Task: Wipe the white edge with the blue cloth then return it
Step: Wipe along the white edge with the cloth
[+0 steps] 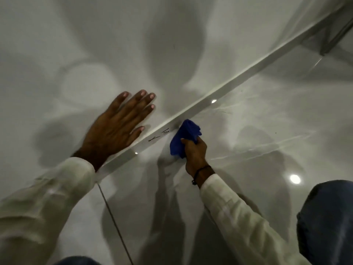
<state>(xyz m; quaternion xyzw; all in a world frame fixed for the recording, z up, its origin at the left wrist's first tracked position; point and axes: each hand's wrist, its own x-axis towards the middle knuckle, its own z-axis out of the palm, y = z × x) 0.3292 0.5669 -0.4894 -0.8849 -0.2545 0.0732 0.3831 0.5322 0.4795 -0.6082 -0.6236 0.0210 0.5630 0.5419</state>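
A long white edge [219,92] runs diagonally from lower left to upper right across the head view, with black pen marks on it near its middle. My right hand [195,152] is shut on a bunched blue cloth [184,137], which presses against the edge just right of the marks. My left hand [116,127] lies flat with fingers spread on the white surface on the far side of the edge, its wrist over the edge. Both arms wear white sleeves.
A glossy white floor [267,131] spreads below the edge and reflects ceiling lights [295,179]. A thin dark line [114,222] runs down the floor from the edge. My knees in blue trousers [326,222] show at the lower right.
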